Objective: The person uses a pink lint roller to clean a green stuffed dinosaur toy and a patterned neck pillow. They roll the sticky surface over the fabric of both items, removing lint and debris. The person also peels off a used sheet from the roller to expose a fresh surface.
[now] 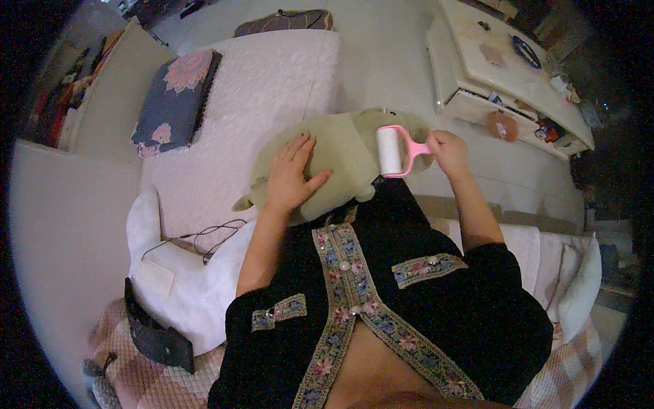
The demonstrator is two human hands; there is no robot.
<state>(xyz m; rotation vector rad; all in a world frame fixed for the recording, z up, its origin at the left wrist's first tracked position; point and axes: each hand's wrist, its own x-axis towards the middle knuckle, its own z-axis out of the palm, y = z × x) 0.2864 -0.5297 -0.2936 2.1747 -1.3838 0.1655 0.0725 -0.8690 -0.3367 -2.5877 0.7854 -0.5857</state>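
Note:
A large sage-green plush toy lies across my lap, its snout end toward the right. My left hand rests flat on its body, fingers spread. In my right hand is the pink handle of a lint roller, gripped with the fingers wrapped round it. The white roller sits over the head end of the plush toy; whether it presses on the fabric I cannot tell.
A folded grey blanket with pink flowers lies on the pale pink cover. At left are a white plush, a black cable and a dark curved object. A cream cabinet with open drawers stands at right.

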